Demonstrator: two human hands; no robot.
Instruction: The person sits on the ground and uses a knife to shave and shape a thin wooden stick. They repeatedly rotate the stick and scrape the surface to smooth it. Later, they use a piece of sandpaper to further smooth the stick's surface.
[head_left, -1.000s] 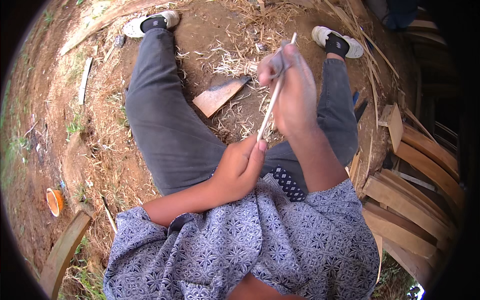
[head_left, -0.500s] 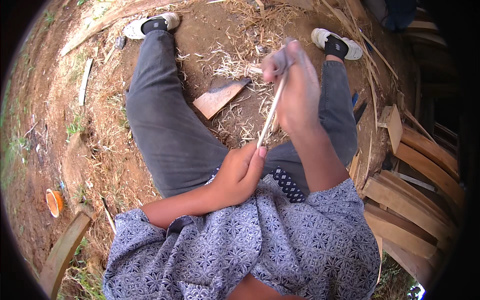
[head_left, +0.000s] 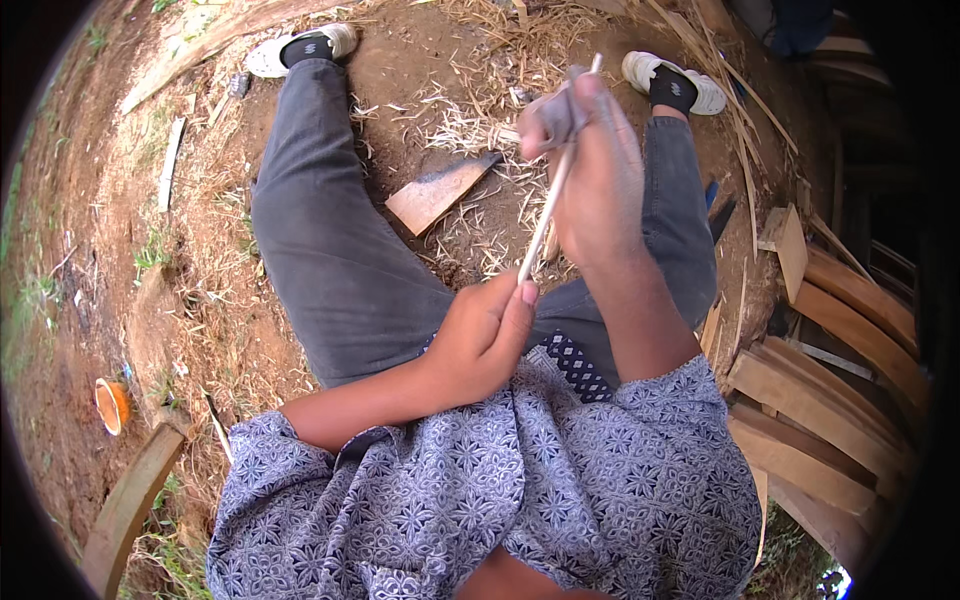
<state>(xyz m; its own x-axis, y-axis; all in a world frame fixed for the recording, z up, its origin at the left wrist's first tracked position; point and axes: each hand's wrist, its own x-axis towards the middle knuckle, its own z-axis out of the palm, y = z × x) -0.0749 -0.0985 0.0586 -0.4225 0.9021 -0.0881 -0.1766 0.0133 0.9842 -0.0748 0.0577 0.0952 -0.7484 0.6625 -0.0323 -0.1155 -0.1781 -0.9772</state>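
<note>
A thin pale wooden stick [head_left: 549, 212] slants up and away from my lap. My left hand [head_left: 482, 335] is closed round its near end, thumb on top. Farther up, my right hand [head_left: 598, 185], slightly blurred, is closed round the stick with a folded grey piece [head_left: 563, 122] between fingers and wood. Whether that piece is sandpaper or cloth I cannot tell. The stick's far tip pokes out just beyond my right fingers.
Between my outstretched legs lie a wedge-shaped board [head_left: 440, 195] with a dark edge and scattered wood shavings [head_left: 470, 130]. Curved timber pieces [head_left: 810, 415] are stacked at right. An orange round object [head_left: 112, 406] lies at far left, near a wooden beam [head_left: 130, 510].
The stick's far tip now shows past my right hand, where it was hidden before. My left hand has shifted slightly up and away with the stick.
</note>
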